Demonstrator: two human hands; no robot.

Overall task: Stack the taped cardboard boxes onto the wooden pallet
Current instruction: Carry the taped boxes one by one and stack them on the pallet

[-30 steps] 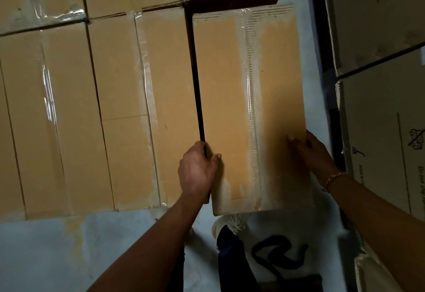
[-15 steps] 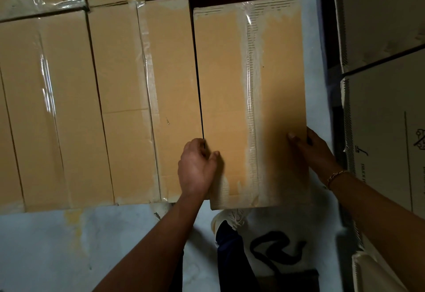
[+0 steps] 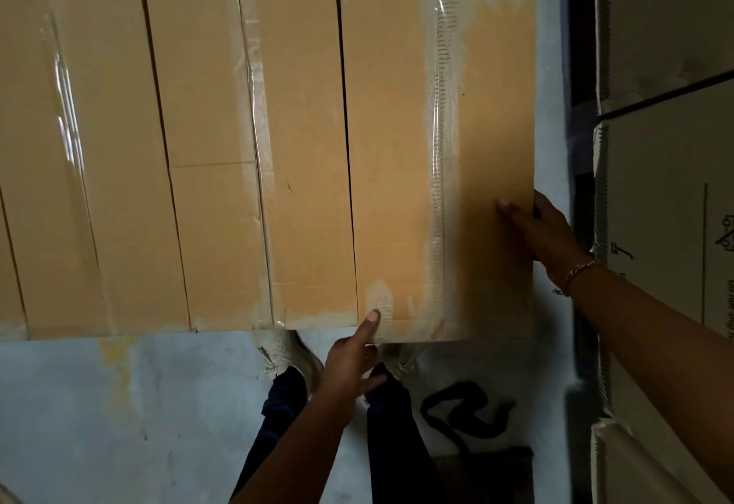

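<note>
I assess this site, viewed remotely, as a warehouse or storeroom. Evidence: a tight row of taped cardboard boxes (image 3: 198,146) laid side by side; taller printed cartons (image 3: 667,205) stacked along the right; a bare, scuffed pale floor (image 3: 99,424) bearing a black painted mark (image 3: 464,412).

**Colours and Markings at the Carton Stack**

The rightmost box (image 3: 389,146) was tan, its clear glossy tape strip (image 3: 439,126) showing dashed grey ribbing. The neighbouring boxes (image 3: 198,126) to the left matched it. The near floor (image 3: 119,424) was pale blue-grey, with a black scrawl (image 3: 464,412) and a yellowish stain (image 3: 115,356). The shoes (image 3: 278,356) were off-white, the trousers (image 3: 278,404) navy, and the bracelet (image 3: 578,271) gold.
</note>
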